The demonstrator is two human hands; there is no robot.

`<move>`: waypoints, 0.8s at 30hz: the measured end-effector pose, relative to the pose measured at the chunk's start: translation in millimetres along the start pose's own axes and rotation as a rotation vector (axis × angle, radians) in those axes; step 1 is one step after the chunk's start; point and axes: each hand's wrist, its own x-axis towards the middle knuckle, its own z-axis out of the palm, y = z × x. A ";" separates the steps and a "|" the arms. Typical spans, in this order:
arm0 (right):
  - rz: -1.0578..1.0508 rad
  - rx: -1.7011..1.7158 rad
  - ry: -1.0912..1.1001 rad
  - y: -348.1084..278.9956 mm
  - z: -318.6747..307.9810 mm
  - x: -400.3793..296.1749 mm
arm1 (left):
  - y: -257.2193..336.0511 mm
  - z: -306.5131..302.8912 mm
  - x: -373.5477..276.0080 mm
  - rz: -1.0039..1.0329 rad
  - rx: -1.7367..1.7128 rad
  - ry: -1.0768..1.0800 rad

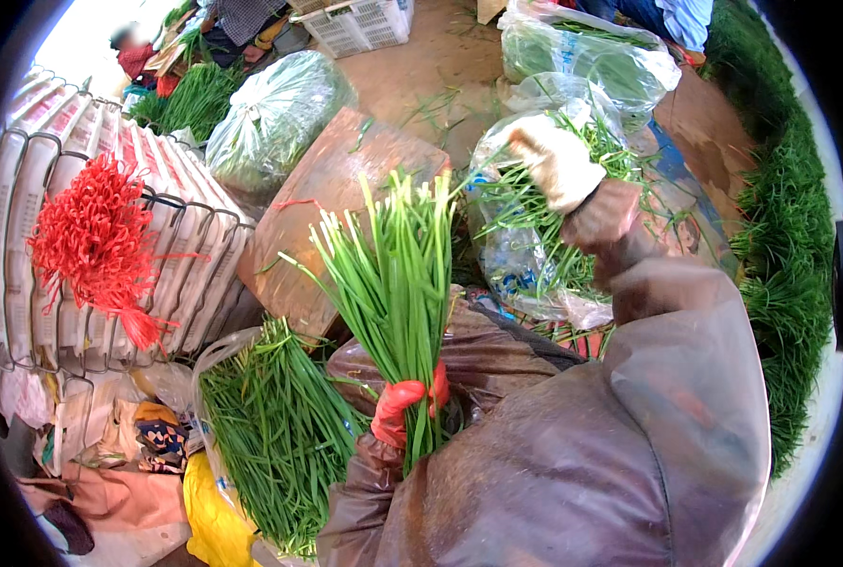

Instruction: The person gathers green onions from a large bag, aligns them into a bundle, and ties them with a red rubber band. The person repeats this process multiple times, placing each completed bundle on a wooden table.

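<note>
My left hand (400,411), in a red rubber glove, is closed around a bunch of garlic chives (404,305). The bunch stands upright above my lap with its pale cut ends on top. My right hand (560,166) wears an off-white glove and is raised over a clear plastic bag (510,248) of loose, tangled green blades (535,205). Motion blurs that arm, and the fingers are too unclear to tell whether they grip anything. Left of my lap, more chives (280,432) lie piled in another open plastic bag.
A wooden board (350,170) lies ahead of me. Stacked white plastic crates (202,298) on the left carry a bundle of red ties (95,241). Filled bags (280,113) (577,49) stand farther off, near other people. Chives (783,283) line the right side.
</note>
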 end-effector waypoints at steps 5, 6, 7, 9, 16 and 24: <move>0.619 -0.353 -0.450 91.6 -50.2 6.1 | 7.6 19.6 -0.7 -0.024 0.186 0.061; 0.422 -0.312 -0.334 61.3 -47.1 0.9 | 7.0 17.8 2.0 -0.026 0.200 0.077; 0.418 0.061 -0.416 40.8 -43.1 -2.4 | 5.6 14.6 1.7 -0.034 0.209 0.098; 0.552 0.741 -0.496 -31.6 -23.6 -17.4 | 10.7 16.9 -0.1 -0.050 0.282 0.135; 0.635 0.871 -0.407 -88.7 32.2 -45.5 | 9.4 23.7 11.8 -0.027 0.428 0.151; 0.030 0.329 -0.020 -133.1 -53.2 3.3 | -3.9 -22.6 7.0 0.094 0.667 0.292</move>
